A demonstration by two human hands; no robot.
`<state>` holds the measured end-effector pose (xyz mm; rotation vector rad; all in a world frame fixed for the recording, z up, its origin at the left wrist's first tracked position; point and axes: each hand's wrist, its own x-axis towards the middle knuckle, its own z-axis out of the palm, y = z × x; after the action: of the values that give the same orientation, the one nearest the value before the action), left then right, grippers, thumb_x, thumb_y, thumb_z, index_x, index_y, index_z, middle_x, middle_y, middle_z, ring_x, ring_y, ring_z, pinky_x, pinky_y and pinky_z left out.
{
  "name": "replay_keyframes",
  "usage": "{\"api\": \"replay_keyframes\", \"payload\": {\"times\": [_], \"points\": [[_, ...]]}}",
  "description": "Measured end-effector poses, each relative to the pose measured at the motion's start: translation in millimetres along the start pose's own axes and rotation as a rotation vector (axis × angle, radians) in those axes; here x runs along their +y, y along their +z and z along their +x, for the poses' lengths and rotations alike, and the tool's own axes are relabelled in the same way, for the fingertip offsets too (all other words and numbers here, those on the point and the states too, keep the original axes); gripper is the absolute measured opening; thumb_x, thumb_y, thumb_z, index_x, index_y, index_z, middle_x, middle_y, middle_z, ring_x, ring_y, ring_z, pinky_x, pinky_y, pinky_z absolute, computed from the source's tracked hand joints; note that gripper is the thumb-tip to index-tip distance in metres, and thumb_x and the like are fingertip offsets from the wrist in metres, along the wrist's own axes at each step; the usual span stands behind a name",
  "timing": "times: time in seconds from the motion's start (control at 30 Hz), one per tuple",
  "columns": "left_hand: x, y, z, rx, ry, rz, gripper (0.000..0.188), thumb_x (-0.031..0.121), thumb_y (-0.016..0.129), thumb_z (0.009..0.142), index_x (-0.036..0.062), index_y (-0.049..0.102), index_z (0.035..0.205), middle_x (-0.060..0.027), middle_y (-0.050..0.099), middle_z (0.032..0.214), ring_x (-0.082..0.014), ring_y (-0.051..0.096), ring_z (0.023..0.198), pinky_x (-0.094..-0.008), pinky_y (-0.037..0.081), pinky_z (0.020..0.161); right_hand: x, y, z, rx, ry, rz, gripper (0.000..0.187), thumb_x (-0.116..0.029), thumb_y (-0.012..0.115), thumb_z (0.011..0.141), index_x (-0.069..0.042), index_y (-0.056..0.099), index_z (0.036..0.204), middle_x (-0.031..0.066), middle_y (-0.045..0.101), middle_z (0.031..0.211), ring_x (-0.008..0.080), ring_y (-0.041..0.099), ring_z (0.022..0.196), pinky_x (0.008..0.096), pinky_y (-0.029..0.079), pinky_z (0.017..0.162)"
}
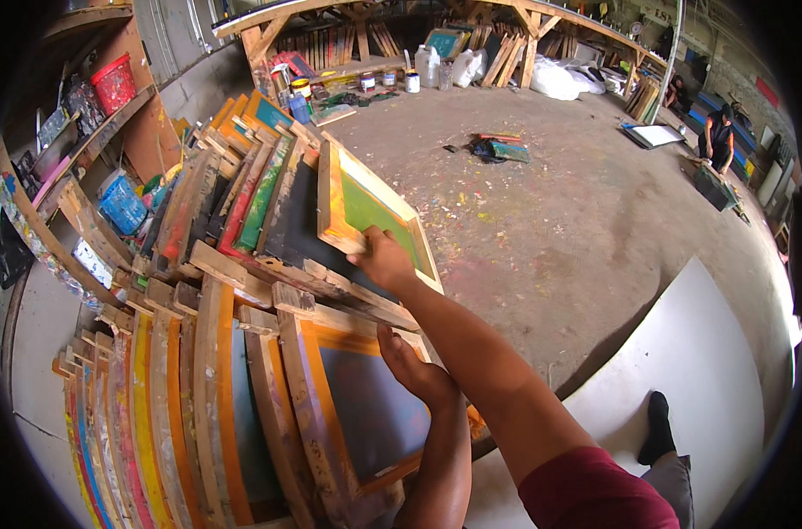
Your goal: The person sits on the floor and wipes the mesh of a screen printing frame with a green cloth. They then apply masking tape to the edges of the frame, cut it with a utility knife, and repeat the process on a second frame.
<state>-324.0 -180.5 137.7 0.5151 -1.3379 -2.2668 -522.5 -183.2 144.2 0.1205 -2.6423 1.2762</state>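
Observation:
My right hand is closed on the lower edge of a wooden screen-printing frame with yellow-green mesh. That frame leans out at the right end of the far row of screens, beside a dark-meshed screen. Lower down, my left hand has its fingers stretched out against the upper corner of an orange-bordered screen with grey mesh. This one stands at the right end of the near row. Several paint-stained frames stand packed on edge to its left.
Shelves on the left carry a red bucket and a blue bucket. A white sheet lies at lower right, near my foot. On the stained floor is a small pile of scraps. Another person crouches at far right.

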Motion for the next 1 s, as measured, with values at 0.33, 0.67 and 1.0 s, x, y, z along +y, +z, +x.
{"api": "replay_keyframes", "payload": {"times": [0.33,0.67,1.0], "points": [[8.5,11.8,-2.6,-0.164,-0.003,-0.113,0.063,0.033,0.045,0.112,-0.0102,0.034,0.156,-0.0227,0.035,0.163,-0.0303,0.034,0.151,-0.0412,0.021,0.127,3.9,-104.5,-107.1,0.038,-0.019,-0.157,0.055,-0.034,0.079,0.089,-0.006,0.059,0.132,0.0238,0.066,0.126,0.0449,0.065,0.115,0.0512,0.053,0.095],[94.2,-8.5,-41.4,-0.408,-0.537,-0.086,0.065,0.051,0.071,0.094,0.0118,0.051,0.142,-0.0077,0.059,0.134,-0.0294,0.061,0.121,-0.0422,0.049,0.097,-25.1,-176.3,-269.2,0.053,-0.156,-0.540,0.052,-0.032,0.076,0.091,-0.008,0.060,0.135,0.0195,0.067,0.126,0.0397,0.073,0.098,0.0497,0.058,0.077],[169.0,-58.0,-175.9,-0.843,-0.592,0.358,0.080,0.034,0.083,0.081,0.0085,0.046,0.147,-0.0119,0.061,0.132,-0.0268,0.065,0.113,-0.0490,0.054,0.083,-56.6,-264.8,-454.0,0.140,0.004,-0.712,0.048,-0.027,0.072,0.092,-0.011,0.059,0.135,0.0149,0.067,0.123,0.0365,0.073,0.092,0.0466,0.060,0.075]]}}
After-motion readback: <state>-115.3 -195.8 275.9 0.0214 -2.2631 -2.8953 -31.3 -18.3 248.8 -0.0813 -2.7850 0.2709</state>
